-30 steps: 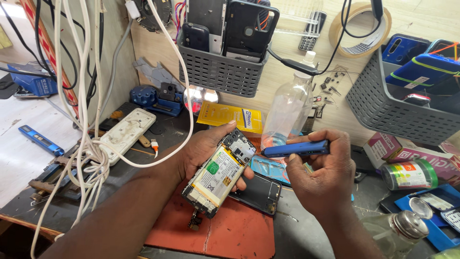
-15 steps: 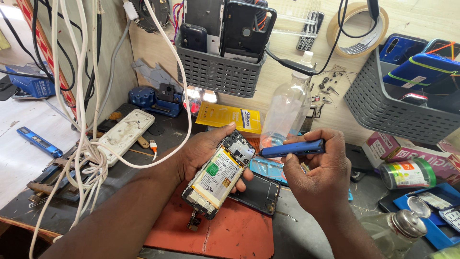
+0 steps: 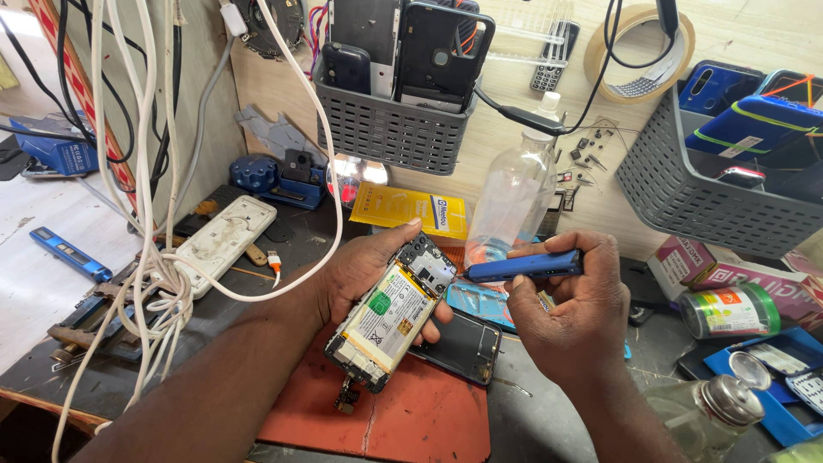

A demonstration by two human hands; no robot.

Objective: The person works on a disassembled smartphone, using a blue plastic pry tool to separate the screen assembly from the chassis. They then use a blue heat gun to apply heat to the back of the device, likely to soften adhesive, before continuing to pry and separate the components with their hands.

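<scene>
Step in hand, by my read: work on opened phone (image 3: 390,321), back cover off, battery and board exposed. Left hand (image 3: 364,270) curled under it, holding it tilted above red mat (image 3: 411,411). Right hand (image 3: 570,313) closed on blue pen-type tool (image 3: 523,266), tip near phone's top edge, not clearly touching. Next move needs steady tip placement.

opened phone (image 3: 390,321) left of screwdriver (image 3: 525,266)
</scene>
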